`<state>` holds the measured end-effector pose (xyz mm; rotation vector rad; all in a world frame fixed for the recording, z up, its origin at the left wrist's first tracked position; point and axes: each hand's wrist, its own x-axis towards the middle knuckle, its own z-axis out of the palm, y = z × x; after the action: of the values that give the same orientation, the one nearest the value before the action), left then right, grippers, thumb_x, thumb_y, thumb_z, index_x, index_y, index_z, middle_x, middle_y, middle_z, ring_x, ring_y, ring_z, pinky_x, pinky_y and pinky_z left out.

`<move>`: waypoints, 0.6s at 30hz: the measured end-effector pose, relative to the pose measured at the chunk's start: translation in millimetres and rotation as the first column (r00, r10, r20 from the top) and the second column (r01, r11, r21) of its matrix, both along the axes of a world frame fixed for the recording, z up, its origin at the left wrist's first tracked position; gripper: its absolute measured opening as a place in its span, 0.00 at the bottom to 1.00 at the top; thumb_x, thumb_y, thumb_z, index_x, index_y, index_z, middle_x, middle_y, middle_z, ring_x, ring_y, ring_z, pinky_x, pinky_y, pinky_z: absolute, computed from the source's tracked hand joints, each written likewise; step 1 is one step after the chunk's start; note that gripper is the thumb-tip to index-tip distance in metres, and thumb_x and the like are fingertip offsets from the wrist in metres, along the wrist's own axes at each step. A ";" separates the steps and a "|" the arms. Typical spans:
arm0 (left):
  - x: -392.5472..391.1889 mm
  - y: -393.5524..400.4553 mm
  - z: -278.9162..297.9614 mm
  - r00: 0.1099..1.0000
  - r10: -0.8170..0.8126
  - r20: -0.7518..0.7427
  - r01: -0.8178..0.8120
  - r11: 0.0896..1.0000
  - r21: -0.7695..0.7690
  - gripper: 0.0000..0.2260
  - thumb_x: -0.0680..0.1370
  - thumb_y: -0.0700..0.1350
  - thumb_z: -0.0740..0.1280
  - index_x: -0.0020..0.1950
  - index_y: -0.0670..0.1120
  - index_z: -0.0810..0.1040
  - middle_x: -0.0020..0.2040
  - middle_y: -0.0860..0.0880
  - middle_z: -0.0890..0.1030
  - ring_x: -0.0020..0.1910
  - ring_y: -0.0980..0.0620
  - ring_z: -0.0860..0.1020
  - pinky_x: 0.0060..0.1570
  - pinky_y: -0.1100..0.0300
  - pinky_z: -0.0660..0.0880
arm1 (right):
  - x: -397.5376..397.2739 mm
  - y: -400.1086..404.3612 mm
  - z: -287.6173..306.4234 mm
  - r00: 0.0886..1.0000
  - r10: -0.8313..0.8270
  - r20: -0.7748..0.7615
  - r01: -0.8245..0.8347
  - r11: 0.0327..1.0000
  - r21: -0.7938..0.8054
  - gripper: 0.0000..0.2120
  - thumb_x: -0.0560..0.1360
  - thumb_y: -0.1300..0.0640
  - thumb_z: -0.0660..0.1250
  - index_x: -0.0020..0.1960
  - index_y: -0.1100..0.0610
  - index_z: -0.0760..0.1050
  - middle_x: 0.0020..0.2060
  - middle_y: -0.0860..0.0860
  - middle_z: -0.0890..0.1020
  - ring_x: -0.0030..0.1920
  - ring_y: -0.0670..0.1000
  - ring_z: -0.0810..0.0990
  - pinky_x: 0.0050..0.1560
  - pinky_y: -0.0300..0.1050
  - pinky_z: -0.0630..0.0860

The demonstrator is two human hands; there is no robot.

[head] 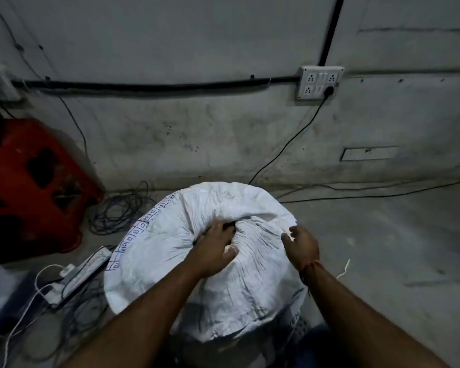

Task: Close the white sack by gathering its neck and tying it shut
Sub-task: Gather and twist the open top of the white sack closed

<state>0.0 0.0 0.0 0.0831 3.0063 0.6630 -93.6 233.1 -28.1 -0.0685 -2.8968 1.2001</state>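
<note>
A full white woven sack (160, 251) with blue printed squares down its left side stands on the floor in front of me. Its top is puckered into folds that meet at a small dark opening near the middle. My left hand (215, 248) presses down on that gathered neck, fingers curled into the fabric. My right hand (302, 244) hovers just right of the neck, fingers spread and holding nothing. A red thread circles my right wrist. A thin white string (344, 269) lies on the floor to the right of the sack.
A red plastic stool (29, 187) lies on its side at the left by the wall. Coiled dark cables (120, 211) and a white power strip (83, 272) clutter the floor left of the sack. A wall socket (319, 81) with a black lead hangs behind. Bare concrete floor (398, 248) extends right.
</note>
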 end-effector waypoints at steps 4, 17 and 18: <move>-15.1 3.5 -29.5 0.987 -0.014 0.158 0.016 1.000 -0.014 0.33 0.82 0.57 0.61 0.84 0.51 0.53 0.85 0.41 0.49 0.84 0.44 0.51 0.81 0.47 0.53 | -24.2 6.4 -18.9 0.983 -0.084 0.165 0.083 0.996 0.014 0.18 0.78 0.54 0.68 0.61 0.66 0.78 0.59 0.62 0.82 0.61 0.61 0.80 0.60 0.46 0.72; -29.4 -1.9 -55.4 0.958 -0.082 0.275 0.131 0.978 -0.164 0.35 0.81 0.53 0.63 0.84 0.48 0.51 0.84 0.41 0.53 0.81 0.43 0.62 0.74 0.49 0.66 | -43.3 7.0 -28.8 0.943 -0.107 0.316 0.184 0.957 -0.223 0.12 0.69 0.69 0.73 0.51 0.69 0.83 0.33 0.57 0.85 0.32 0.52 0.82 0.29 0.36 0.79; -30.6 -1.6 -53.3 0.962 -0.076 0.264 0.123 0.978 -0.167 0.34 0.81 0.53 0.63 0.83 0.48 0.54 0.83 0.42 0.57 0.79 0.43 0.64 0.72 0.49 0.68 | -43.7 8.2 -26.2 0.948 -0.105 0.301 0.169 0.967 -0.193 0.10 0.68 0.67 0.73 0.49 0.67 0.84 0.33 0.58 0.85 0.35 0.55 0.84 0.36 0.43 0.82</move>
<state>-30.6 -1.6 -53.3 0.1288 2.7745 0.3552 -137.4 241.3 -54.3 -0.4792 -2.9145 1.5956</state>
